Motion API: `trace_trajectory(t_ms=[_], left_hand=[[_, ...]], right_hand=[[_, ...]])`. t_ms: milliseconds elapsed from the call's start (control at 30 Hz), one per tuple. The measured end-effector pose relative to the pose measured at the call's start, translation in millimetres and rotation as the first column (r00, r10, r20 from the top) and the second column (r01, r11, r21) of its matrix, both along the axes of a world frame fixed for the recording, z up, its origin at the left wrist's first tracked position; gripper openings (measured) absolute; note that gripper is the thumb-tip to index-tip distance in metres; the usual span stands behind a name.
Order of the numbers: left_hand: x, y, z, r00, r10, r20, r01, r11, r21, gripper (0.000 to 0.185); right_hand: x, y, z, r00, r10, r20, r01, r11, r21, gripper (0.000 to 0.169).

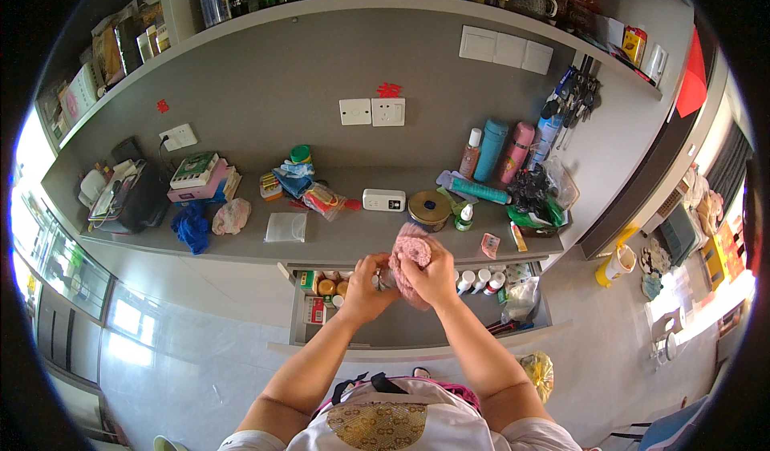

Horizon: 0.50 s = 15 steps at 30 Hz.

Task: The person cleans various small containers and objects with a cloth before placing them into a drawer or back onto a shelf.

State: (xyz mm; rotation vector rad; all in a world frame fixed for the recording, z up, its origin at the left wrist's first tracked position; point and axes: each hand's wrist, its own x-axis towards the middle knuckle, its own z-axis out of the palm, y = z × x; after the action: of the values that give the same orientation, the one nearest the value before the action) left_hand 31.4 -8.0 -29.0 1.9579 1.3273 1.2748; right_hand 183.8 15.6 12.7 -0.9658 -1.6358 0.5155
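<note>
A pink fuzzy cloth [410,251] is bunched in my right hand [434,273], just above the front edge of the grey counter [337,240]. My left hand [368,288] holds a small clear container [384,279], mostly covered by fingers and cloth, so its kind cannot be told. The cloth touches the container's right side. Beneath both hands a drawer [415,325] stands pulled out, with white-capped bottles [481,279], brown-capped jars [327,287] and small boxes [314,310] along its back.
On the counter lie a round tin [429,208], a white power strip [384,200], a green dropper bottle [464,217], a clear pouch [285,227] and a blue cloth [192,227]. Upright bottles [491,150] stand at the back right. A shelf [373,1] crosses above.
</note>
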Motion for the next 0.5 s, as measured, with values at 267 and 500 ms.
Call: trace_trajectory(t_ms=[267, 500], left_hand=[[5, -12, 22, 0.418, -0.2, 0.886, 0.567, 0.82, -0.082, 0.05], [-3, -6, 12, 0.285, -0.115, 0.952, 0.638, 0.764, -0.099, 0.054]], right_hand=[[12, 14, -42, 0.897, 0.039, -0.44, -0.233, 0.888, -0.396, 0.014], [-4, 5, -17, 0.853, -0.114, -0.509, -0.136, 0.893, -0.429, 0.011]])
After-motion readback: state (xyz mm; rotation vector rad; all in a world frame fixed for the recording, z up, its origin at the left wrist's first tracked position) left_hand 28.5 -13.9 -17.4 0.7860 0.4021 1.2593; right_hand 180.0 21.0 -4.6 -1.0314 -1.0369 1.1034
